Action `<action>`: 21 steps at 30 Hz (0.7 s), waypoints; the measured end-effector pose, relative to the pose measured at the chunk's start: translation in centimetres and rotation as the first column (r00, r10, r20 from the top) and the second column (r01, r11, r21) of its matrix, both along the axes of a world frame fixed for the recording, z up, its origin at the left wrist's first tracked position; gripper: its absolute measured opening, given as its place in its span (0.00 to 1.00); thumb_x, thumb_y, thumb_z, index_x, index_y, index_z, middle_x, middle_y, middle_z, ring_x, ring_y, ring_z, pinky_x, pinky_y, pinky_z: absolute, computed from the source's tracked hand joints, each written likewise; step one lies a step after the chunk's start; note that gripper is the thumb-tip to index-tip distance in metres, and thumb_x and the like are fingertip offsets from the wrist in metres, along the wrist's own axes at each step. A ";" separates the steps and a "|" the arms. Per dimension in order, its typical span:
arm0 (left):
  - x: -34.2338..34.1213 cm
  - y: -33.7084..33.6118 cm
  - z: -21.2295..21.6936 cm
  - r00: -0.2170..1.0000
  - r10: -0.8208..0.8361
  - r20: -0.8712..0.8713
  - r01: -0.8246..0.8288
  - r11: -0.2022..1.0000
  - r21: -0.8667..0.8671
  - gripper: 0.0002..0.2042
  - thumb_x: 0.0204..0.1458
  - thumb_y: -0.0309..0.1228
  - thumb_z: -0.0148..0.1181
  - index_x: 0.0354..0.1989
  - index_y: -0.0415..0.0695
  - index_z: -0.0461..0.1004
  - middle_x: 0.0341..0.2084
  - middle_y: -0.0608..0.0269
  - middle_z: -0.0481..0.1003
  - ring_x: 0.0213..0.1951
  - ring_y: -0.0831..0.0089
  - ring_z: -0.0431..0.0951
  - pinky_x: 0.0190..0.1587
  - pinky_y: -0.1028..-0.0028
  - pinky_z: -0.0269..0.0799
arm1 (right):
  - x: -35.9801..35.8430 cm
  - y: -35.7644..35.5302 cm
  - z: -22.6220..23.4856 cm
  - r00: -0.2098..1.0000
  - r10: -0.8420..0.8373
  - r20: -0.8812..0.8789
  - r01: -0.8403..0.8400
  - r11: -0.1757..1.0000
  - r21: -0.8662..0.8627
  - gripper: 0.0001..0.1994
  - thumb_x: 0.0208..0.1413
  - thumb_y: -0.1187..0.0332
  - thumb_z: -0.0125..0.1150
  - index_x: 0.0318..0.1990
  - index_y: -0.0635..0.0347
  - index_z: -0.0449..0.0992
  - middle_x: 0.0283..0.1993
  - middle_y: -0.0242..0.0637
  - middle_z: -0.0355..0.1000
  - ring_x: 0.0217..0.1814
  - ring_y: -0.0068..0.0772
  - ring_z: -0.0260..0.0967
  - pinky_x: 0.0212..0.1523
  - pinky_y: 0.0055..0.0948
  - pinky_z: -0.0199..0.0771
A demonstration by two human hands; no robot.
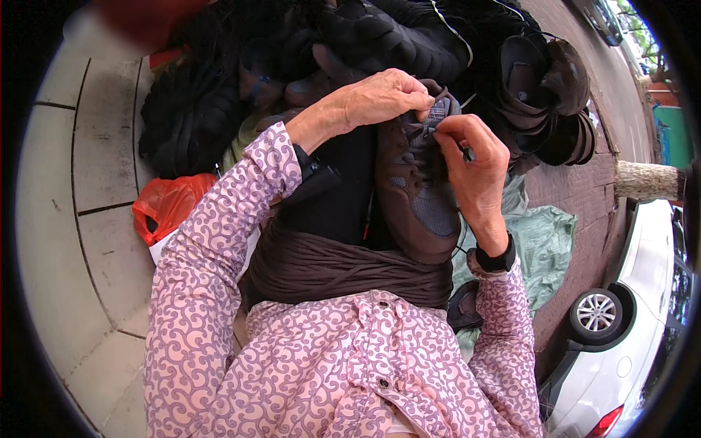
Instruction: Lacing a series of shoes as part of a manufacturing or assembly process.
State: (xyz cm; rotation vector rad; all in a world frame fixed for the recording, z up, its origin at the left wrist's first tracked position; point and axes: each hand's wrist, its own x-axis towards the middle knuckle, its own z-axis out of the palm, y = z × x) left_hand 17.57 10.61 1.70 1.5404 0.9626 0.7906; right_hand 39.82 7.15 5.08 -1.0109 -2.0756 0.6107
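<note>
A brown shoe (pixel 412 197) with grey mesh panels and dark laces rests on my lap, its toe toward me. At the top of its tongue my left hand (pixel 383 98) is closed in a pinch; what lies between the fingertips is too small to make out. My right hand (pixel 476 157) is closed beside the lace holes, gripping a small thin tool (pixel 469 154). A green end shows by its palm and a pale tip near the laces. A thick bundle of dark brown shoelaces (pixel 350 269) lies across my lap.
Dark shoes (pixel 394 40) are heaped ahead, with stacked brown shoes (pixel 544 95) to the right. An orange-red plastic bag (pixel 171 204) sits at left on pale tiles. Green sheeting (pixel 544 244) lies at right, before a tree trunk (pixel 646 180) and a parked white car (pixel 642 285).
</note>
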 end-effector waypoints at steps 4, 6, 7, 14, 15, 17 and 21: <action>0.0 0.1 0.3 0.999 -0.037 0.014 0.037 0.999 -0.009 0.18 0.66 0.47 0.60 0.29 0.48 0.81 0.30 0.74 0.74 0.38 0.80 0.72 0.51 0.73 0.64 | -0.1 -0.4 -0.4 1.000 0.012 -0.003 -0.012 0.998 0.054 0.11 0.54 0.85 0.66 0.44 0.65 0.79 0.36 0.40 0.78 0.38 0.38 0.81 0.42 0.30 0.80; -0.1 0.2 0.2 0.997 -0.050 0.058 0.052 0.998 -0.029 0.18 0.66 0.47 0.60 0.30 0.49 0.81 0.30 0.74 0.74 0.38 0.80 0.72 0.51 0.73 0.64 | -0.4 -0.7 -0.6 1.000 -0.009 -0.003 0.009 0.998 0.068 0.12 0.54 0.86 0.64 0.44 0.64 0.79 0.37 0.41 0.79 0.39 0.39 0.81 0.42 0.31 0.80; -0.1 0.2 0.1 0.995 -0.056 0.084 0.060 0.997 -0.041 0.17 0.66 0.47 0.61 0.30 0.49 0.81 0.30 0.74 0.74 0.38 0.81 0.72 0.52 0.74 0.64 | -0.7 -0.9 -0.7 1.000 -0.023 -0.009 0.023 0.998 0.058 0.12 0.54 0.86 0.63 0.45 0.64 0.79 0.37 0.41 0.79 0.39 0.40 0.81 0.42 0.31 0.80; -0.4 0.4 -0.5 0.984 -0.068 0.165 0.074 0.997 -0.033 0.18 0.66 0.46 0.60 0.30 0.46 0.82 0.32 0.74 0.77 0.42 0.80 0.74 0.57 0.75 0.63 | -1.1 -1.4 -0.1 0.998 0.042 0.048 -0.046 0.996 0.081 0.10 0.56 0.83 0.66 0.45 0.63 0.81 0.41 0.41 0.79 0.41 0.40 0.80 0.43 0.34 0.79; -0.5 0.4 -0.6 0.987 -0.057 0.148 0.062 0.998 -0.026 0.18 0.66 0.45 0.60 0.30 0.46 0.82 0.32 0.73 0.77 0.42 0.80 0.74 0.57 0.75 0.63 | -1.1 -1.4 0.1 0.995 0.049 0.083 -0.056 0.995 0.087 0.09 0.58 0.82 0.67 0.45 0.63 0.81 0.41 0.40 0.79 0.40 0.38 0.79 0.43 0.33 0.78; -0.5 0.4 -0.7 0.989 -0.044 0.138 0.040 0.999 0.031 0.17 0.66 0.44 0.60 0.30 0.44 0.82 0.33 0.72 0.77 0.42 0.80 0.74 0.58 0.74 0.64 | -1.2 -1.3 0.3 0.976 0.003 0.216 -0.037 0.987 0.156 0.09 0.55 0.77 0.68 0.42 0.58 0.81 0.43 0.38 0.78 0.44 0.38 0.78 0.46 0.36 0.74; -0.4 0.4 -0.8 0.971 -0.023 0.237 0.025 1.000 -0.009 0.16 0.64 0.42 0.61 0.29 0.43 0.81 0.32 0.71 0.78 0.43 0.79 0.74 0.58 0.74 0.63 | -2.4 -1.5 1.3 0.951 -0.149 0.272 -0.028 0.833 0.553 0.08 0.49 0.73 0.66 0.39 0.53 0.79 0.45 0.32 0.75 0.51 0.37 0.74 0.50 0.40 0.66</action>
